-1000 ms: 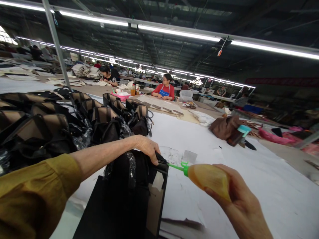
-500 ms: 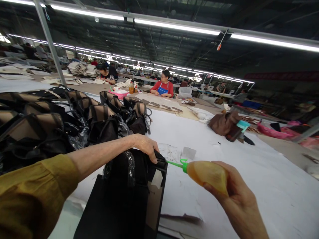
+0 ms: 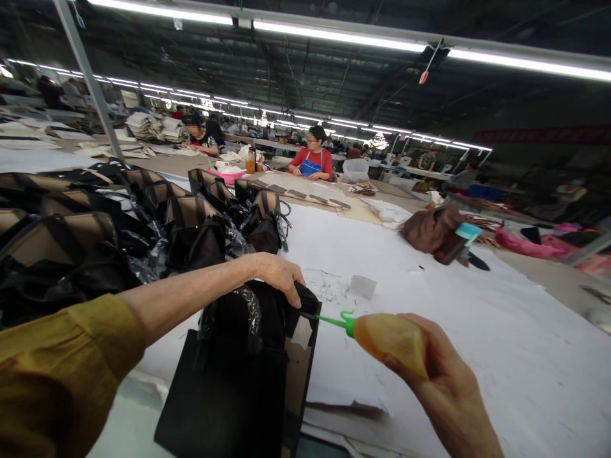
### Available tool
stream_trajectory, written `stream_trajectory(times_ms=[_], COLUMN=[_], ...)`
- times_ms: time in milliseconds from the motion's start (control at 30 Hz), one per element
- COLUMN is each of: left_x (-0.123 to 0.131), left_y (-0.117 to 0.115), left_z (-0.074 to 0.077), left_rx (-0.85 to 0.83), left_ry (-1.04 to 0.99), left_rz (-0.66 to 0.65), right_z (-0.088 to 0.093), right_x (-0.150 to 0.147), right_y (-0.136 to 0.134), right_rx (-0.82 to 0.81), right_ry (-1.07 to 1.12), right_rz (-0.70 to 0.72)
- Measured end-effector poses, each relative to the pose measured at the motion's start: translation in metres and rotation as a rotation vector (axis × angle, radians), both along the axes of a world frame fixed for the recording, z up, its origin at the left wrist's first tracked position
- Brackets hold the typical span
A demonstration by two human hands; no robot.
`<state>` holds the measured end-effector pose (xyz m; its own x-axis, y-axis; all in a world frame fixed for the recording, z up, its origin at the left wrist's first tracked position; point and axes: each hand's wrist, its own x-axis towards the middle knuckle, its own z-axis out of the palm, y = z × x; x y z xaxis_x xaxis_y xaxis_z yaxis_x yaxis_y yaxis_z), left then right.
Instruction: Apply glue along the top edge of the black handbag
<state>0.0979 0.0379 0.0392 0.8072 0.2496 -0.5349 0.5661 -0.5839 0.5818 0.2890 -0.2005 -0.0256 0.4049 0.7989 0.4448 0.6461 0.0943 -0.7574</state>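
Note:
A black bag [image 3: 229,394] with a tan inside lies in front of me at the table's near edge, its handle wrapped in clear plastic [image 3: 252,318]. My left hand [image 3: 281,277] pinches the bag's black upper edge at the far right corner. In my right hand [image 3: 442,356] is a squeeze bottle [image 3: 391,340] of amber liquid, tipped on its side and pointing left. Its thin green nozzle [image 3: 334,321] reaches the bag's edge just below my left fingertips. Whether liquid comes out at the tip, I cannot tell.
Several black bags [image 3: 191,235] stand at the left. White sheeting [image 3: 458,318] covers the table. A brown bag [image 3: 429,229] and a dark bottle with a turquoise lid [image 3: 453,245] are at the right. Across the table sits a person in red [image 3: 311,162]. A metal post [image 3: 90,83] rises at the left.
The bottle and my right hand have shifted slightly left and down, the nozzle tip now lower along the bag's edge. My left hand keeps its hold. The view has tilted slightly.

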Motion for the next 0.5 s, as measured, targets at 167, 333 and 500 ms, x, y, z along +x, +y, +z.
stream_trajectory(times_ms=[167,333,500], left_x=[0.001,0.0,-0.001], left_y=[0.0,0.002,0.002], left_z=[-0.002,-0.005,-0.007], left_rx=[-0.012,0.018,0.03], left_ry=[0.007,0.008,-0.003], left_rz=[0.008,0.01,0.019], right_z=[0.008,0.001,-0.007], right_x=[-0.001,0.0,0.001], right_y=[0.0,0.003,0.002], right_rx=[0.053,-0.011,-0.029], right_ry=[0.064,0.054,0.051], right_rz=[-0.099,-0.042,-0.037])
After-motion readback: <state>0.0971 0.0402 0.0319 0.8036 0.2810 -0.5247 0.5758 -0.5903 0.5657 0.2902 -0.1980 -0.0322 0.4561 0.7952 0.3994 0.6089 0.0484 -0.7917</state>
